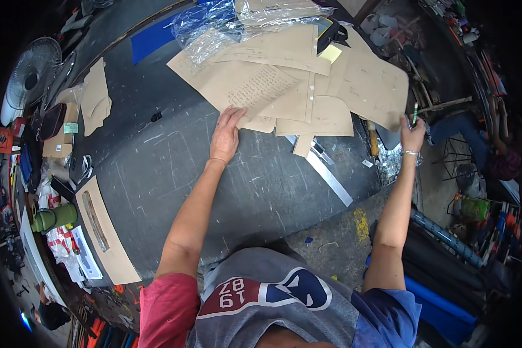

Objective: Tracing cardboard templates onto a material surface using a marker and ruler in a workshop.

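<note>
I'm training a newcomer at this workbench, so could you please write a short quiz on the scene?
1. Which hand holds the pen?
2. True or false: the fan appears on the right side of the picture.
3. What does the left hand touch: (a) the ruler, (b) brown paper, or (c) the green bottle?

Key:
1. The right hand.
2. False; the fan is on the left.
3. b.

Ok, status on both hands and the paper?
Left hand at near edge of brown paper pieces. Right hand holding pen. Clear plastic over pile's far end.
</note>
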Motion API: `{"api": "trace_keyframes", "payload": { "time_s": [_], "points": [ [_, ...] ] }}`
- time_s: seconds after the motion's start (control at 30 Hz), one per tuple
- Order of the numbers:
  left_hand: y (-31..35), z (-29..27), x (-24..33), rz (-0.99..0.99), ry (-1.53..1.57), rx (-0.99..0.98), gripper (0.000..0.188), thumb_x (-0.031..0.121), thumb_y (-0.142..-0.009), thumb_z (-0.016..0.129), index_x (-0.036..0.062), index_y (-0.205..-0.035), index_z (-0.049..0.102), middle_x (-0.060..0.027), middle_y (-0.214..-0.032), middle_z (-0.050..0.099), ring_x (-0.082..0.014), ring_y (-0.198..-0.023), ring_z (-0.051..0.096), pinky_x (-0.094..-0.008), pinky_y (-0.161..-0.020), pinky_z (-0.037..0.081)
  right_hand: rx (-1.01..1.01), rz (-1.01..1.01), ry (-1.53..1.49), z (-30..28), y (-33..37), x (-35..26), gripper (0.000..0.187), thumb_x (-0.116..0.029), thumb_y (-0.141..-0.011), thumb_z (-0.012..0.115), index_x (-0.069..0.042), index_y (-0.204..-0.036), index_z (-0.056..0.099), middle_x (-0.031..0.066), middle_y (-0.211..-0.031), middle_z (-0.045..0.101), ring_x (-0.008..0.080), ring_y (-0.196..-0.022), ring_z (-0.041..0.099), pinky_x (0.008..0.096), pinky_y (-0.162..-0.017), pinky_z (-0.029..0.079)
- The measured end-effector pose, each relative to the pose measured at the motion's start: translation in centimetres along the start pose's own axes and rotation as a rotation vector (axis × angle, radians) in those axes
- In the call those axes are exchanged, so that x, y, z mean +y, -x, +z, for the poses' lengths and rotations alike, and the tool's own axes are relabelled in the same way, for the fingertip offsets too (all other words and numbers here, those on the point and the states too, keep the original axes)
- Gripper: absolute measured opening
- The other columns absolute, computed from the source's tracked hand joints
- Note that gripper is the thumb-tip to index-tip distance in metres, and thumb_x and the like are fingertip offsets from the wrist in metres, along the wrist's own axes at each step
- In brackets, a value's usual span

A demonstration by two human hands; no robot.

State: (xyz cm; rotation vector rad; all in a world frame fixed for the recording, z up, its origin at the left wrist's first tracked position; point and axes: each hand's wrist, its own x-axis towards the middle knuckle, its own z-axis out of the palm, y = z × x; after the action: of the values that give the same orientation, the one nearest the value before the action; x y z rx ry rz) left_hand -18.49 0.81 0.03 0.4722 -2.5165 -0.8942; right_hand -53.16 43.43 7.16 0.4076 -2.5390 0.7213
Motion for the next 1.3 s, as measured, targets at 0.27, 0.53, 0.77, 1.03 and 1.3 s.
{"api": "trace_keyframes", "payload": {
  "time_s": [0.27,0.53,0.77,1.03,1.3],
  "points": [
    [-0.3,-1.2,-1.1,-0.157,0.142,0.061,0.038,0.001,-0.098,0.046,0.0094,-0.132,0.060,-0.0136,-0.136,0.058,-0.0329,-0.131,0.052,-0.0382,-0.112,0.040,-0.485,0.113,-0.351,5.4,10.2,-13.2,0.027,-0.032,-0.090,0.071,-0.006,-0.097,0.071,0.0087,-0.074,0.067,0.0184,-0.067,0.062,0.0333,-0.063,0.049],
    [1.5,-2.5,-3.2,-0.258,0.007,0.234,0.054,-0.010,-0.088,0.046,0.0177,-0.130,0.064,-0.0177,-0.141,0.051,-0.0352,-0.128,0.052,-0.0376,-0.109,0.042,-0.740,0.322,-0.633,8.9,12.8,-18.8,0.037,-0.028,-0.089,0.070,0.002,-0.110,0.066,0.0059,-0.075,0.066,0.0139,-0.051,0.064,0.0292,-0.055,0.051],
    [1.6,-3.1,-3.9,-0.387,0.005,0.217,0.062,-0.014,-0.083,0.043,0.0204,-0.131,0.065,-0.0166,-0.137,0.051,-0.0331,-0.126,0.052,-0.0359,-0.110,0.042,-0.726,0.424,-0.747,12.0,11.0,-20.5,0.034,-0.021,-0.085,0.071,0.004,-0.107,0.063,0.0035,-0.068,0.059,0.0133,-0.049,0.061,0.0289,-0.049,0.048],
    [2.8,-4.9,-3.4,-0.249,-0.003,0.076,0.061,-0.013,-0.083,0.045,0.0167,-0.133,0.061,-0.0155,-0.138,0.051,-0.0343,-0.127,0.051,-0.0384,-0.111,0.042,-0.391,0.362,-0.692,5.9,8.2,-14.8,0.037,-0.015,-0.093,0.066,0.008,-0.121,0.061,0.0008,-0.074,0.061,0.0127,-0.054,0.064,0.0236,-0.051,0.046],
    [1.5,-1.2,3.2,-0.005,-0.117,0.058,0.033,0.008,-0.087,0.064,0.0050,-0.120,0.065,-0.0122,-0.122,0.060,-0.0322,-0.119,0.054,-0.0437,-0.105,0.043,-0.317,0.671,-0.922,4.9,8.3,-10.2,0.019,-0.016,-0.094,0.070,-0.004,-0.107,0.065,0.0060,-0.076,0.070,0.0062,-0.051,0.061,0.0177,-0.040,0.029]
  ]
}}
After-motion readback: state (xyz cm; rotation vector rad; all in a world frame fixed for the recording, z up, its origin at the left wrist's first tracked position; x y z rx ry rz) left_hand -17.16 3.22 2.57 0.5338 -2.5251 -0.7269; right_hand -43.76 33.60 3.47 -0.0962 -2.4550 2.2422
